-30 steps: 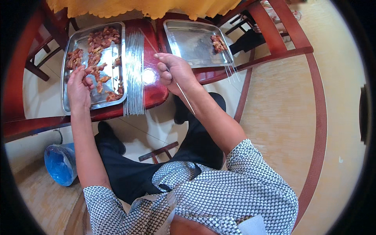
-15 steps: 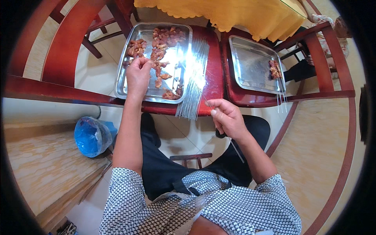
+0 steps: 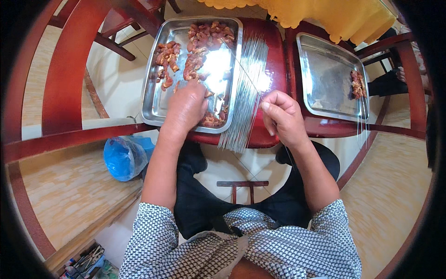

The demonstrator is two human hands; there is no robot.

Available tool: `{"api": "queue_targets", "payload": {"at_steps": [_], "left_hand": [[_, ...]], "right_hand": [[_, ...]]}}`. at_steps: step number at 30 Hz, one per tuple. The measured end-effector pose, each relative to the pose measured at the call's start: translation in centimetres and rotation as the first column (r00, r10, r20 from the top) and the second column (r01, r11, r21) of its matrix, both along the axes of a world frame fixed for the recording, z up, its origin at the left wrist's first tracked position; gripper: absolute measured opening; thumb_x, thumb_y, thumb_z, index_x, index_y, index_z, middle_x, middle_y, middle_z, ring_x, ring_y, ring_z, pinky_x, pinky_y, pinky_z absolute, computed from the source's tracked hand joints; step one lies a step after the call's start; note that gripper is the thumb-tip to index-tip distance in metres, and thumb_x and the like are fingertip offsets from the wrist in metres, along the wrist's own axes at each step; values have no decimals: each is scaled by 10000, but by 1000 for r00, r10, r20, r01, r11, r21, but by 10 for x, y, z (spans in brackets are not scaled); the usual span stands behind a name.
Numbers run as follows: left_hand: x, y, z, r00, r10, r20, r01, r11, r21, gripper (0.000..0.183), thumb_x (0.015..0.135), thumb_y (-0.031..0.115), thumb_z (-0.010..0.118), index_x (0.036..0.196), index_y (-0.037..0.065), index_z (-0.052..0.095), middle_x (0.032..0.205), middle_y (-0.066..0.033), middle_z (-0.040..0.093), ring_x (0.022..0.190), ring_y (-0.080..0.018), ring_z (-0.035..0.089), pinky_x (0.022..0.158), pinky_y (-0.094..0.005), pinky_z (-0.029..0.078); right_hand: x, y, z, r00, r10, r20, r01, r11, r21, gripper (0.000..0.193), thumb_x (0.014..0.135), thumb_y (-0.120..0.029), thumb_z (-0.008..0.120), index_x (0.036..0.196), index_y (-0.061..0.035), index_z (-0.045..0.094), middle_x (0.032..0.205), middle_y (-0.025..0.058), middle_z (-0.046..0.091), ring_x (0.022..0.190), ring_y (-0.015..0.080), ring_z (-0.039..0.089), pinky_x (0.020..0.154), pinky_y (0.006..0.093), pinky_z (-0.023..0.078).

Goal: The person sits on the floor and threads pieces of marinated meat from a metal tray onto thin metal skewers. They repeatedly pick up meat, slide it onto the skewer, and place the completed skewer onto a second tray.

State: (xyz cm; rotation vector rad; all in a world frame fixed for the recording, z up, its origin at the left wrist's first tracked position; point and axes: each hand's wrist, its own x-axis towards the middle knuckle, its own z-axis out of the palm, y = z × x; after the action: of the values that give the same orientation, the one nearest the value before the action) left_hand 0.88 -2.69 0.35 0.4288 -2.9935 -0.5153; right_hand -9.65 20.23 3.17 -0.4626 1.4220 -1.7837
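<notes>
Right hand [image 3: 281,114] is pinching a skewer [image 3: 246,72]; left hand [image 3: 188,104] is curling, hold hidden, inside the near edge of the tray [image 3: 158,102], so any slip in right grip could be causing a jab.

Bright indoor light fills most of the frame, with a blown-out white glare on the metal tray [image 3: 160,101] above and left of centre, a smaller shine on the red seat [image 3: 274,79] beside it, and soft shadows on the pale floor [image 3: 225,162] just below centre. The fisheye lens bows the chair frame [image 3: 69,74] at far left, and black vignetting swallows the corners. Small items [image 3: 88,262] at lower left look dim and soft.
</notes>
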Motion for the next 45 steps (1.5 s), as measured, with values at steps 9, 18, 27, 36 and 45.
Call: {"api": "queue_targets", "payload": {"at_steps": [9, 18, 27, 36, 45], "left_hand": [[-14, -10, -14, 995, 83, -47, -72, 977, 200, 102, 792, 92, 600, 787, -1, 561, 709, -112, 591, 641, -286, 596, 583, -375, 471], [-10, -28, 1, 889, 404, 214, -135, -215, 967, 128, 937, 159, 546, 903, 39, 576, 601, -30, 571, 420, -74, 491, 360, -194, 367], [1, -41, -20, 908, 350, -230, -292, 923, 251, 134, 807, 71, 616, 920, 0, 604, 837, -133, 641, 730, -266, 639, 638, -366, 510], [-24, -5, 9, 998, 16, -65, -18, 999, -40, 156, 777, 56, 595, 925, 17, 625, 862, -195, 609, 814, -381, 608, 722, -429, 500], [-21, -12, -2, 990, 144, 2, -143, 986, -85, 116, 731, 48, 606, 802, -29, 557, 813, -224, 601, 774, -411, 596, 691, -454, 476]], "right_hand": [[4, 9, 2, 991, 49, 128, -55, 997, 44, 94, 917, -125, 576, 881, -38, 581, 605, -36, 500, 448, 29, 422, 399, 183, 326], [19, 11, -11, 974, 121, 194, -132, 990, 46, 107, 924, -133, 570, 880, -36, 576, 579, -30, 488, 435, 42, 423, 408, 193, 321], [12, 8, -8, 997, -12, 74, 0, 987, 162, 90, 922, -120, 579, 879, -42, 592, 668, -44, 523, 534, 18, 449, 457, 179, 357], [13, 8, -13, 1000, -8, 2, 7, 989, 145, 91, 891, -118, 605, 858, -33, 614, 727, -46, 528, 661, 32, 459, 591, 209, 399], [14, 10, -11, 997, 50, -52, -38, 978, 207, 105, 888, -127, 605, 848, -30, 606, 712, -38, 526, 652, 39, 469, 588, 215, 409]]}}
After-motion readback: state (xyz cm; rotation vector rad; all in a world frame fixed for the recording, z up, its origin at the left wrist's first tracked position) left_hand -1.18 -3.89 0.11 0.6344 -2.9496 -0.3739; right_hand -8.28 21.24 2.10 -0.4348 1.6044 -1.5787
